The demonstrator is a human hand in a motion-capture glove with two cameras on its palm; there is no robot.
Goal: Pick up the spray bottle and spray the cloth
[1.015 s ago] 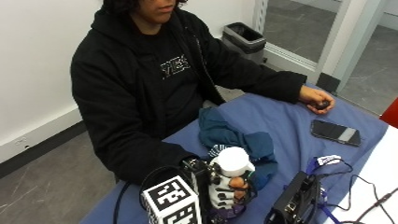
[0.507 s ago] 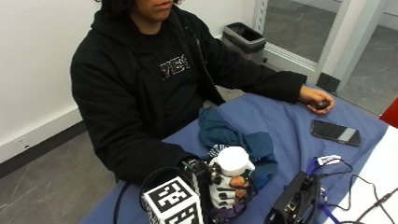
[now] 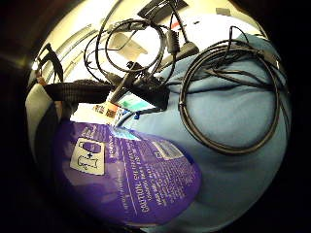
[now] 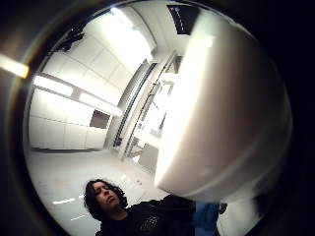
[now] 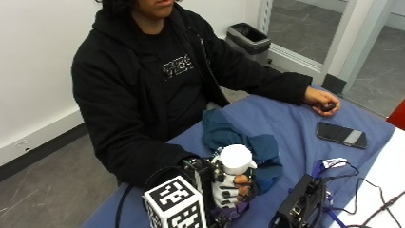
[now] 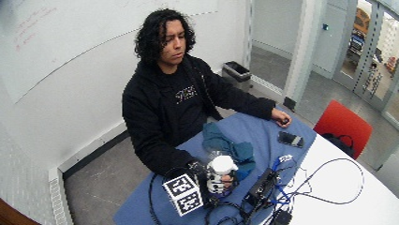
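The spray bottle (image 5: 235, 159) has a white spray head and a purple body. It stands upright near the table's front edge, and my gloved right hand (image 5: 232, 190) grips its body with fingers curled round it. The teal cloth (image 5: 237, 137) lies crumpled on the blue table cover just behind the bottle, toward the person. The little finger side palm view shows the bottle's purple label (image 3: 126, 179) close up. In the thumb side palm view the white spray head (image 4: 226, 113) fills much of the picture. The wide outside view shows the bottle (image 6: 220, 166) and the cloth (image 6: 225, 146) side by side.
A phone (image 5: 342, 135) lies on the blue table cover (image 5: 284, 116) at the right. The bare left hand (image 5: 321, 101) rests beyond it on a small dark thing. A black device (image 5: 301, 206) and cables (image 5: 364, 190) sit right of the bottle. A red chair (image 6: 342, 124) stands past the table.
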